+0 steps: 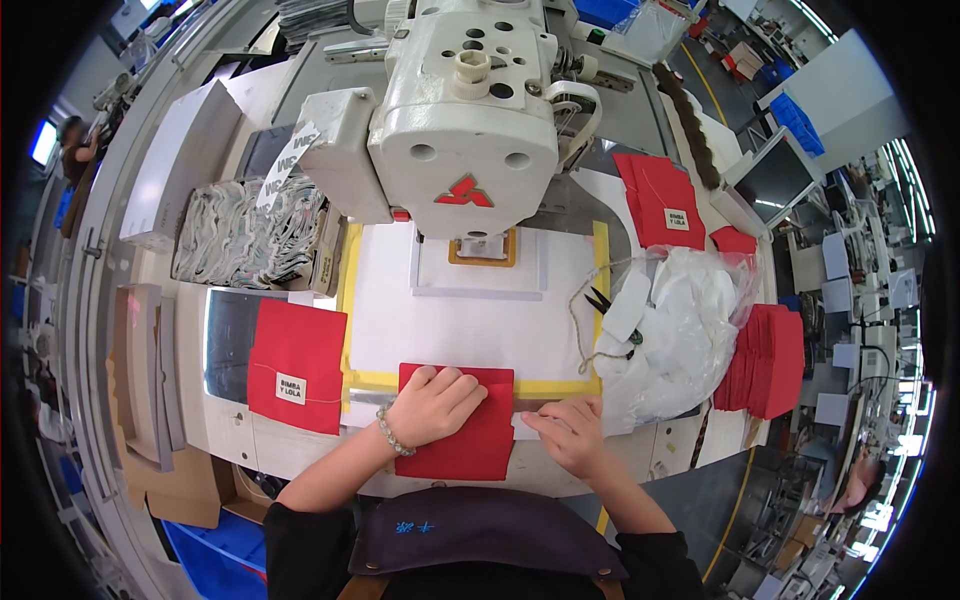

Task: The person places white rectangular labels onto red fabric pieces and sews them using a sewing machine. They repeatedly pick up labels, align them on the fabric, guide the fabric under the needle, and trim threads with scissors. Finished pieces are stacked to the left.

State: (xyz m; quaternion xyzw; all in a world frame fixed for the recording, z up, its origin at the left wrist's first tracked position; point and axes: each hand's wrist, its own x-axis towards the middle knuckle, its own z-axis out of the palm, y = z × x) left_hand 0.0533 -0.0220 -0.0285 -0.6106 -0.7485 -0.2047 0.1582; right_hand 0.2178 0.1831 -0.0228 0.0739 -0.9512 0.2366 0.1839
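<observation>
The left hand (pixel 435 408) lies on top of a red piece (pixel 470 455), which looks like cloth, at the near edge of the counter (pixel 590 470). Its fingers are bent and close together; I cannot tell whether they pinch the cloth or only press on it. A beaded bracelet (pixel 388 432) is around this wrist.

The right hand (pixel 572 436) is just to the right of the red piece, with the fingers partly curled and the thumb near to the forefinger. Something small and white shows at its fingertips — too small to say what it is, or if it is pinched.

Ahead of both hands is a white sheet (pixel 395 320) with yellow edges, and beyond it stands a big white machine (pixel 460 130). To the left of the left hand lies another red piece with a pale label (pixel 298 338). Farther ahead on this side is a box of folded strips (pixel 240 235).

Ahead and right of the right hand there is a clear plastic bag with white pieces (pixel 680 320) — black snips (pixel 598 300) are at its left side. Beyond the bag, farther right, is a red stack (pixel 772 360).
</observation>
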